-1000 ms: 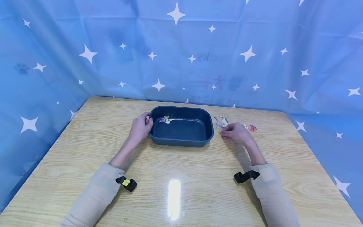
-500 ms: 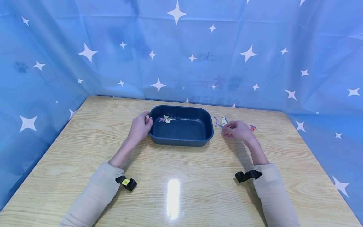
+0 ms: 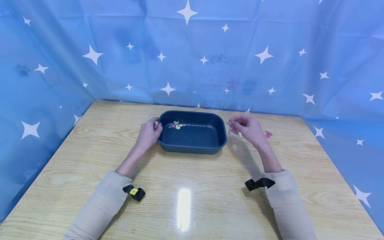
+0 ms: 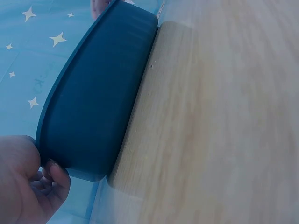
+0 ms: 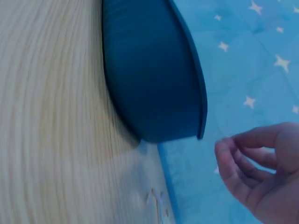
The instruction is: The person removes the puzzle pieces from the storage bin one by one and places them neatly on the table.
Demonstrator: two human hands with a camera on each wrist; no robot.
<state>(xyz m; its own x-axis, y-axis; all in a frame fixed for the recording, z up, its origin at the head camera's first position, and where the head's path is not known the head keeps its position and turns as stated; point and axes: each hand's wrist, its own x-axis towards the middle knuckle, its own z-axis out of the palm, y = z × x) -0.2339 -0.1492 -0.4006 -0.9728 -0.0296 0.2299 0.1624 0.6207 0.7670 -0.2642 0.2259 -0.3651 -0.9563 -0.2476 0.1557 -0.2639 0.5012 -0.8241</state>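
Note:
In the head view, a dark blue rectangular bin stands on the table near its back edge. My left hand grips the bin's left end, thumb and fingers at the rim. Small colourful animal-shaped cutouts lie inside, toward the back left. My right hand is raised just right of the bin, thumb and fingertips brought together; I cannot tell whether a small piece is between them. Beneath it, a purple cutout and a pale cutout lie on the table, the latter partly hidden.
A red cutout lies farther right on the wooden table, and a tiny light piece is near the bin's right end. Behind the table hangs a blue curtain with white stars.
My right hand has lifted from low over the table beside the bin and shifted toward the back and slightly left. My left hand and the bin stay in place.

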